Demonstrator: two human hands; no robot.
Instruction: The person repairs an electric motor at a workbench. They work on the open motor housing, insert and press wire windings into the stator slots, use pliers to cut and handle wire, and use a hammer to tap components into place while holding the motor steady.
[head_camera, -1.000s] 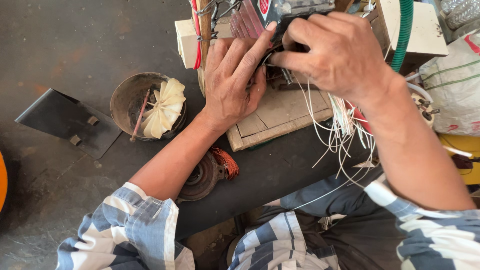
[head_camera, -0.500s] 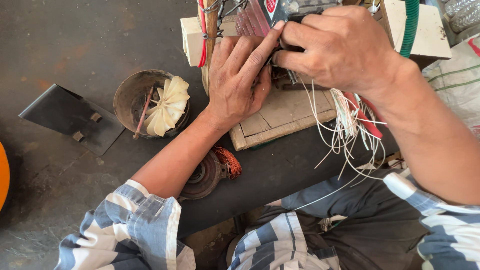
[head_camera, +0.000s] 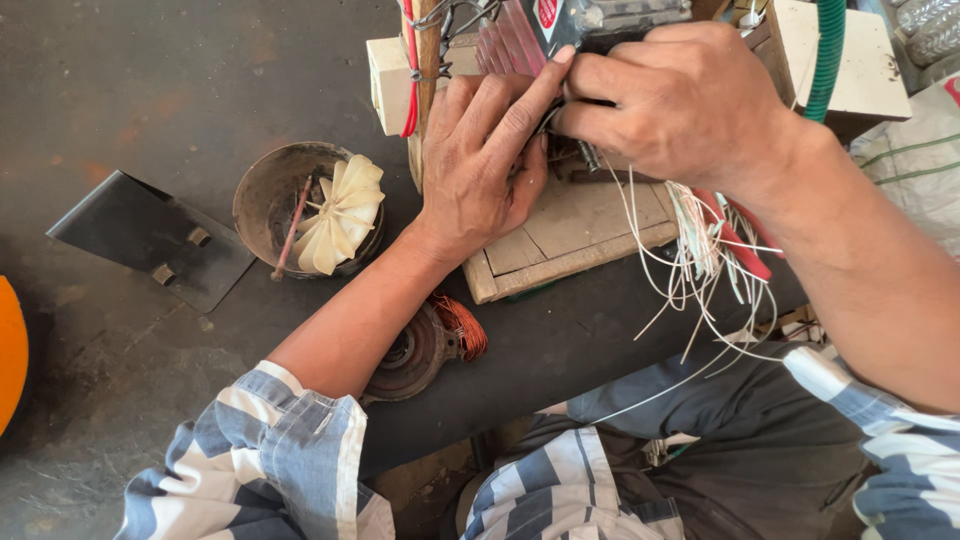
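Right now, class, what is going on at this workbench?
A person in a striped shirt works at a dark bench with both bare hands. The left hand lies flat, fingers spread, against a device standing on a wooden board. The right hand pinches something small at the same spot; what it is cannot be made out. Thin white wires hang below the right wrist. To the left sit a round metal cup holding a white fan wheel, and a copper-wound motor part.

A fan wheel (head_camera: 342, 214) lies in the round tin (head_camera: 262, 192), left of the wooden board (head_camera: 580, 232).
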